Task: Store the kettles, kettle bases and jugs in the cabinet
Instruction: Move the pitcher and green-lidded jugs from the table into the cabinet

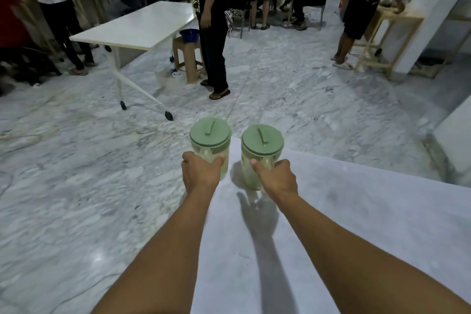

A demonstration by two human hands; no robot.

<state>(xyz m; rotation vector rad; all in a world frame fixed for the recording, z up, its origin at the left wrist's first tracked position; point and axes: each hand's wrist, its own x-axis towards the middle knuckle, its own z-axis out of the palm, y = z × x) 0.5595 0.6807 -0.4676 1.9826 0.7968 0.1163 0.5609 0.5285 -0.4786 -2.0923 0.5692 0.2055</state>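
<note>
Two clear plastic jugs with pale green lids stand side by side at the far corner of a white table (pixel 344 211). My left hand (pixel 200 173) is closed around the handle of the left jug (pixel 210 135), which sits at the table's left edge. My right hand (pixel 276 177) grips the handle of the right jug (pixel 262 141). Both handles are hidden under my fingers. No kettle, kettle base or cabinet is in view.
Grey marble floor spreads left of and beyond the table. A white folding table on castors (pixel 137 28) stands further back on the left, with a brown stool (pixel 188 58) beside it. Several people stand or sit at the back. A wooden stand (pixel 387 41) is at the right.
</note>
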